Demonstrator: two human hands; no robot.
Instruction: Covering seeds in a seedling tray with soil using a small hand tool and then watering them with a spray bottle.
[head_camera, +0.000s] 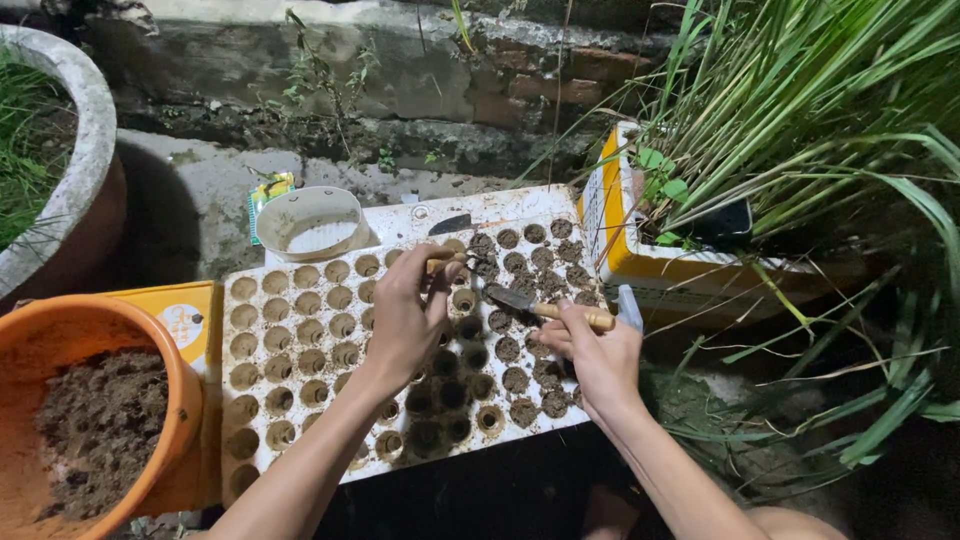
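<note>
head view: yellow-white box (625, 262) beside seed tray (300, 300), perhaps touching.

Orange soil bucket (150, 350), perhaps plastic.

Hidden and cut-off parts

The left hand (405, 320) covers some tray cells; the orange bucket (60, 330) and grey planter (85, 130) are cut by the frame edge.

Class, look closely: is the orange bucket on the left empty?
No, the orange bucket holds a mound of dark soil.
</note>
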